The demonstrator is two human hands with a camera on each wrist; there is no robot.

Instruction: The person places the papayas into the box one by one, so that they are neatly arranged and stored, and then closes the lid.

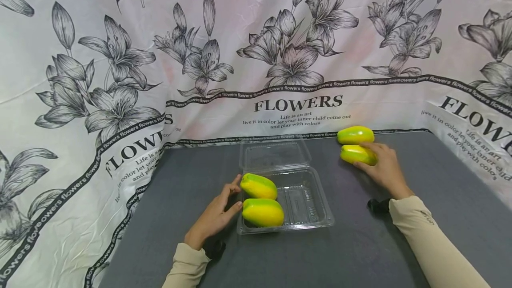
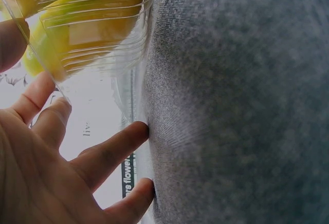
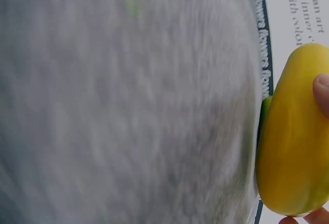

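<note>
A clear plastic clamshell box (image 1: 326, 214) stands on the table with its lid folded back. Two glossy yellow-green oblong fruits (image 1: 262, 212), papaya-like in look, lie side by side in its left half. My left hand (image 1: 214, 217) is at the box's left side, fingers spread; in the left wrist view its fingertips (image 2: 61, 108) touch the rim. With thumb and fingers, my right hand (image 1: 384, 168) grips a similar fruit (image 1: 354, 154) at the table's back right. In the right wrist view, that fruit (image 3: 293, 147) shows its yellow side between the thumb and fingers.
Just behind the held fruit lies another yellow-green fruit (image 1: 356, 135) near the table's back edge. The raised transparent lid (image 1: 276, 154) leans toward the back. Flower-printed cloth (image 1: 296, 110) hangs around the grey table (image 1: 312, 257) at the back and both sides.
</note>
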